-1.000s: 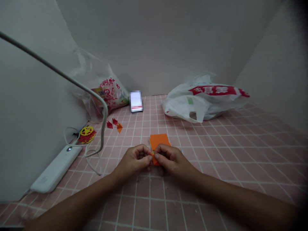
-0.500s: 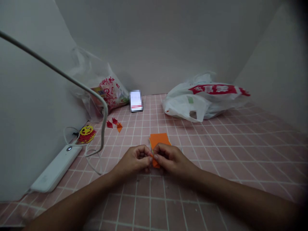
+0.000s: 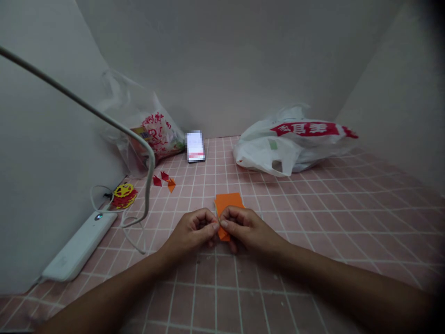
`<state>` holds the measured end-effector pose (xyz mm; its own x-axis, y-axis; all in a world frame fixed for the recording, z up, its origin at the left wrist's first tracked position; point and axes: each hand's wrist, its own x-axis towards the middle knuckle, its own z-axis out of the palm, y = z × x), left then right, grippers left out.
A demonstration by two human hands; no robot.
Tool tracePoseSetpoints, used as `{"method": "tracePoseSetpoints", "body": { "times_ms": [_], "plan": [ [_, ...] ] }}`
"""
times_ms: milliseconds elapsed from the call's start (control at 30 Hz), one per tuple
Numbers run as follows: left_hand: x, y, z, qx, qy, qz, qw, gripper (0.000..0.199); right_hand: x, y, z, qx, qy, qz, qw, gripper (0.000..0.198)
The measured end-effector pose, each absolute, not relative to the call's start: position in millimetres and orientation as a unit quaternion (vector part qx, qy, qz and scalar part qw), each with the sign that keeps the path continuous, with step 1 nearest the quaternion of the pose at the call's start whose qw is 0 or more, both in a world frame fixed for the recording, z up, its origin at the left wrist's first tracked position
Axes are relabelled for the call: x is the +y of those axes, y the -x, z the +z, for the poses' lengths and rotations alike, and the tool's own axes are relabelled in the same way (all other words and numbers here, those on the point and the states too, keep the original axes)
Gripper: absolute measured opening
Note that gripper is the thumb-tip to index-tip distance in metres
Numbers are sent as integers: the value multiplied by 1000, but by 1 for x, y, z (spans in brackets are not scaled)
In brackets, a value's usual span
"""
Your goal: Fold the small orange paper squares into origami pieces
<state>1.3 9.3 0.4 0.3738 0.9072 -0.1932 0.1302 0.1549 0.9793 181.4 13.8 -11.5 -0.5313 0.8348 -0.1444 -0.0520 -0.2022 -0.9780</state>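
Observation:
A small folded piece of orange paper point(image 3: 224, 235) is pinched between my two hands, low over the tabletop. My left hand point(image 3: 195, 229) grips its left edge between thumb and forefinger, the other fingers curled in. From the other side, my right hand point(image 3: 247, 227) pinches it close to the left fingertips and covers part of it. Just beyond the hands lies a stack of orange paper sheets point(image 3: 227, 199), partly hidden by my right hand. Farther left on the table are two small red folded papers point(image 3: 157, 181) and an orange folded paper point(image 3: 171, 185).
A white cable point(image 3: 86, 106) arches across the left side, above a long white device point(image 3: 81, 248). Yellow and red cutouts point(image 3: 124, 190) lie by the left wall. A lit phone point(image 3: 195, 148) leans at the back, between a clear plastic bag point(image 3: 163, 134) and a white one point(image 3: 266, 155).
My thumbs and fingertips have shifted slightly on the folded orange paper, which both hands still pinch. The whole view has moved a little.

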Motion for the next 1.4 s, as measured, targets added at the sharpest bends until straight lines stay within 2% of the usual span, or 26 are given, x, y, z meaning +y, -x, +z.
{"method": "tracePoseSetpoints", "body": {
  "times_ms": [300,533,967,1233,1400],
  "plan": [
    [9,-2,4,480,-567,363,562,21,12,-181,-14,-538,362,688,327,27],
    [8,-5,1,473,-548,355,591,23,8,-181,-13,-596,408,593,357,25],
    [5,-8,-7,453,-534,332,631,26,6,-179,-16,-590,408,580,386,23],
    [3,-5,-7,456,-602,347,556,31,5,-178,-14,-584,398,610,359,25],
    [5,-3,-9,465,-610,369,524,31,7,-175,-20,-546,372,636,398,23]
  ]
}}
